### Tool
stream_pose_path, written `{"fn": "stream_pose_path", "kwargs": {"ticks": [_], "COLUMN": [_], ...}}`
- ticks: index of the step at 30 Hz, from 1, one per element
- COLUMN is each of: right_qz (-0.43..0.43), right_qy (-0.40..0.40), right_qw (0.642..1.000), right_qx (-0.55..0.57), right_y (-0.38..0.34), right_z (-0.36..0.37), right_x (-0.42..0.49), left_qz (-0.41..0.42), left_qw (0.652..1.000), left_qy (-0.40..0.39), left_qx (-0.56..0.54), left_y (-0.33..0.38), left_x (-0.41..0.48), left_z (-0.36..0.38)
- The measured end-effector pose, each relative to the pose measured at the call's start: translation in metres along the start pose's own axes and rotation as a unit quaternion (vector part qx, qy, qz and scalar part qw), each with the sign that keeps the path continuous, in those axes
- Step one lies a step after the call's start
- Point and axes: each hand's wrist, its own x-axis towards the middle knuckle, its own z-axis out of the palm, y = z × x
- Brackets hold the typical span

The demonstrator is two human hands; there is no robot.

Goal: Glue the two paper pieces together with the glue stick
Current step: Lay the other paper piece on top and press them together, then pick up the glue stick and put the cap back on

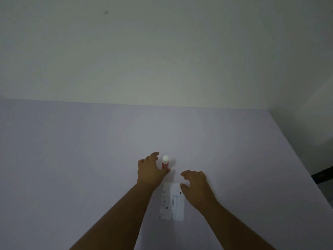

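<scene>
a red glue stick (165,162) with a white cap stands upright on the pale table (72,150), just below frame centre; the left hand (149,170) curls open around it, thumb near its base, not clearly gripping; the right hand (195,184) hovers open, empty, over the printed paper (172,202) lying lower centre.

My left hand (150,171) curls open around the upright glue stick (165,162) on the table (72,150). My right hand (195,184) hovers open over the printed paper's (172,202) far corner.
</scene>
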Motion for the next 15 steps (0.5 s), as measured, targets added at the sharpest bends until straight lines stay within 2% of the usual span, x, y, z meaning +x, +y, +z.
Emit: {"fn": "stream_pose_path", "kwargs": {"ticks": [7,10,12,15], "right_qz": [0.039,0.091,0.154,0.206], "right_qy": [-0.006,-0.006,-0.019,-0.071], "right_qw": [0.996,0.981,0.954,0.879], "right_qx": [0.081,0.17,0.257,0.423], "right_y": [-0.006,-0.015,-0.022,-0.031], "right_z": [0.004,0.0,-0.006,-0.017], "right_x": [0.018,0.024,0.025,0.021], "left_qz": [-0.013,-0.028,-0.054,-0.074], "left_qw": [0.997,0.98,0.961,0.932], "left_qy": [-0.006,-0.041,-0.083,-0.13], "left_qx": [-0.078,-0.19,-0.26,-0.331], "left_y": [-0.005,0.003,0.011,0.018], "left_x": [0.012,0.008,0.003,-0.006], "left_z": [0.012,0.003,-0.008,-0.024]}}
